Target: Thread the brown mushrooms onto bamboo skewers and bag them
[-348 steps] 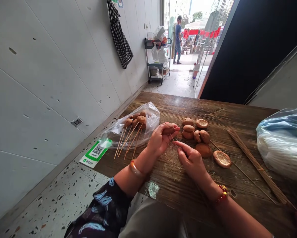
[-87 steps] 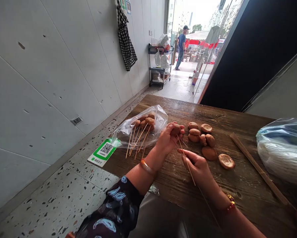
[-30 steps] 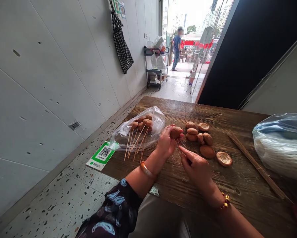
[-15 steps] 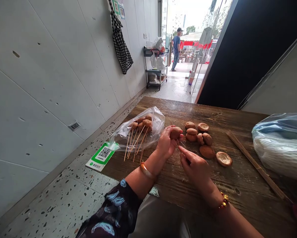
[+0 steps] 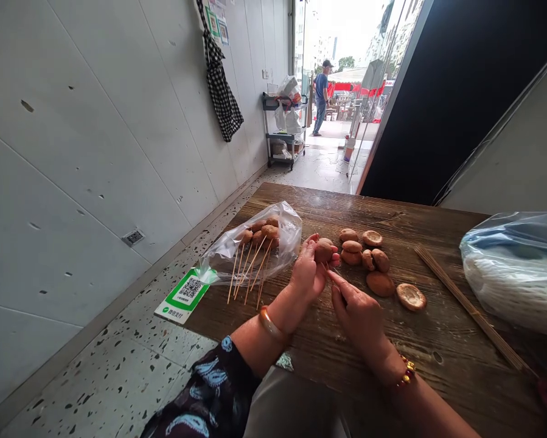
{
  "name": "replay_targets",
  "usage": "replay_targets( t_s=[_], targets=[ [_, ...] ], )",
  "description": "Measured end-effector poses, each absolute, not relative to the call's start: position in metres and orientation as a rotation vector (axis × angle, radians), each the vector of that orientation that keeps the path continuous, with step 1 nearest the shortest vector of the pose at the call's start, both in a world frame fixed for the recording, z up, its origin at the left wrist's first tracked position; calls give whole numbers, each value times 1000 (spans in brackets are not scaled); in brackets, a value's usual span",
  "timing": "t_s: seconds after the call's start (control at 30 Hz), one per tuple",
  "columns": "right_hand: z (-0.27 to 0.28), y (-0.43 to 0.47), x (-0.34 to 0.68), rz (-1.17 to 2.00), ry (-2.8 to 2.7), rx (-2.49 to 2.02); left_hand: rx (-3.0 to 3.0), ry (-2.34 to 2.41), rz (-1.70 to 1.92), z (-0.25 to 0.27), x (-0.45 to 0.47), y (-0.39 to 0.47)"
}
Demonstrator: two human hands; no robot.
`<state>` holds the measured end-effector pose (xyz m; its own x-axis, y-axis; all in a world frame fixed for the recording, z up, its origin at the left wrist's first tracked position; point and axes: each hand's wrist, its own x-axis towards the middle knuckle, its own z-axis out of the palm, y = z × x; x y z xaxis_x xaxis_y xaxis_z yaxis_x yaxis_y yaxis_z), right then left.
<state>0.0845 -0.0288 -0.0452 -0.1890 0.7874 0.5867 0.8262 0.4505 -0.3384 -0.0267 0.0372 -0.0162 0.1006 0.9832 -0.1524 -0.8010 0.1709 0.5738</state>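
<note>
My left hand (image 5: pixel 308 266) is closed around a brown mushroom cap (image 5: pixel 324 250), held just above the wooden table. Close by, my right hand (image 5: pixel 356 304) pinches a thin wooden skewer (image 5: pixel 327 266) at the underside of that cap; how deep the skewer sits in it is hidden by my fingers. Several loose mushroom caps lie right of my hands, among them an upturned pale one (image 5: pixel 411 297) and a brown one (image 5: pixel 380 283). To the left, a clear plastic bag (image 5: pixel 288 220) holds several skewered mushrooms (image 5: pixel 270 232), their sticks pointing toward me.
A bundle of skewers (image 5: pixel 467 307) lies slanted across the table's right side, beside a big plastic bag of white material (image 5: pixel 515 274). At the left edge rests a green-and-white QR card (image 5: pixel 184 294). Beyond the table stand a cart (image 5: pixel 285 131) and, outside, a person (image 5: pixel 321 97).
Both hands keep their hold on the mushroom and skewer. The skewer tip seen above the cap earlier no longer shows. The view has tilted slightly.
</note>
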Motion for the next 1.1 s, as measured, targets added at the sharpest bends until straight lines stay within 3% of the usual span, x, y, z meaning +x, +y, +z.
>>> replay_targets(
  t_s=[0.33, 0.8, 1.1],
  targets=[
    [-39, -31, 75, -203, -1941, -1379, 531, 509, 1401, -18, -21, 31],
    [-28, -34, 71, -157, -1991, -1529, 548, 630, 1530, -22, -13, 28],
    [-25, -51, 77, 175, -1977, -1439, 533, 570, 1566, -15, -19, 27]
  ],
)
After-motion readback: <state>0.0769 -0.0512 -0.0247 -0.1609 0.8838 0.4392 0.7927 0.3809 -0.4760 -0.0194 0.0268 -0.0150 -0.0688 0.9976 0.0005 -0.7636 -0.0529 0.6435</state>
